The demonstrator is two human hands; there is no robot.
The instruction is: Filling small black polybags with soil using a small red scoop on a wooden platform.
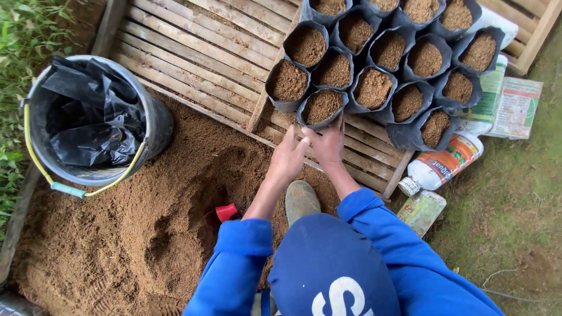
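I look down over a blue cap and blue sleeves. My right hand (pixel 329 146) presses against the near side of a black grow bag (pixel 321 107) filled with brown soil, fingers curled round its lower edge. My left hand (pixel 287 159) is just beside it, fingers spread and touching the right hand, holding nothing. The bag stands at the front of a cluster of several filled black bags (pixel 374 64) on a wooden slatted pallet (pixel 199 52).
A heap of loose brown soil (pixel 129 234) lies at the left, with a small red cup (pixel 226 212) in it. A grey bucket (pixel 158 120) holds black plastic bags. A white bottle with an orange label (pixel 445 167), another bottle (pixel 421 212) and packets (pixel 515 108) lie at the right on grass.
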